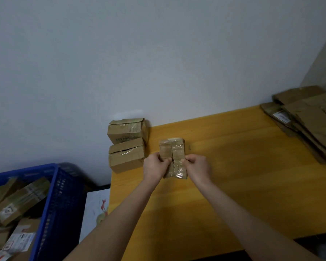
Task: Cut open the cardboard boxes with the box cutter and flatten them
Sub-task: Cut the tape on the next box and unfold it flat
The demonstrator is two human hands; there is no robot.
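The box (174, 147) lies on the table (233, 166) between the two hands, with its long axis pointing away from the person. The left hand (154, 166) and right hand (197, 166) are equally near. Their curled fingers pinch the flaps at the middle seam. The box is small, brown and covered in shiny tape.

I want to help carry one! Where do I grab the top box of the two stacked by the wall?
Probably by its two short ends, coming from the front. The top box lies level on the lower box, the wall looks close behind it, and both ends seem free.
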